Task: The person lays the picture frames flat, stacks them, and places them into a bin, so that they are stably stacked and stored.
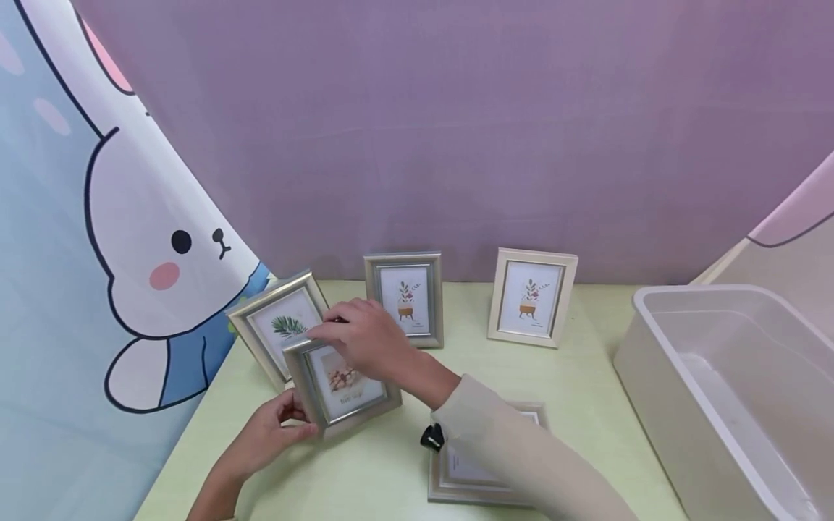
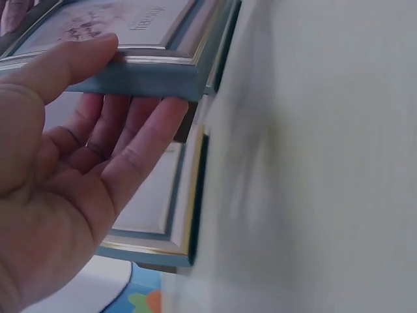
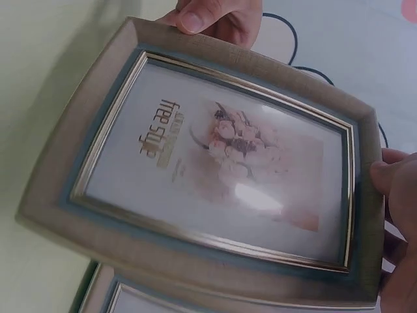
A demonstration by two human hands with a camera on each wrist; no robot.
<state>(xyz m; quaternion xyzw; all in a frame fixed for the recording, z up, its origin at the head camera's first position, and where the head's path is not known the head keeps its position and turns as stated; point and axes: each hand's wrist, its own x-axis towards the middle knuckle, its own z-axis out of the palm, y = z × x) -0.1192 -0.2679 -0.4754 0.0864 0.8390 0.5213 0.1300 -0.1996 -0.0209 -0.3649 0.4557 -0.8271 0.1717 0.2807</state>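
Observation:
Both hands hold a champagne-coloured photo frame [image 1: 393, 391], tilted in front of another frame. Its print shows pinkish flowers and the words "free style" in the right wrist view. My right hand [image 1: 373, 340] grips the top edge. Low on the left side, my left hand [image 1: 268, 434] pinches the frame, thumb [image 2: 88, 55] on the front and fingers underneath in the left wrist view. Just behind stands a silvery frame with a green leaf print [image 1: 287, 325], partly covered by the held one.
At the back stand a grey frame [image 1: 435, 300] and a cream frame [image 1: 531, 297], both with potted-plant prints. Another frame [image 1: 472, 493] lies flat under the right sleeve [image 1: 521, 449]. A deep beige bin [image 1: 677, 383] occupies the table's right side. A purple curtain [image 1: 456, 130] hangs behind.

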